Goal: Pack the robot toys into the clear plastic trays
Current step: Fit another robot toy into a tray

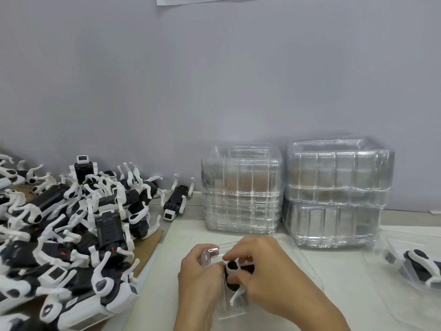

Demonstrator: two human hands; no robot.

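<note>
Under both hands (238, 275), half-hidden robot toy (232, 271).

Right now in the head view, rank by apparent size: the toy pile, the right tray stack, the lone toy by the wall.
1. toy pile
2. right tray stack
3. lone toy
The pile sits nearer the camera, which may inflate it.

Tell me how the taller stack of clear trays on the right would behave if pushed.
The taller stack of clear trays looks thin-walled, so probably light and flexible. Its upper trays sit slightly askew, so a push may slide them off or tip it.
</note>
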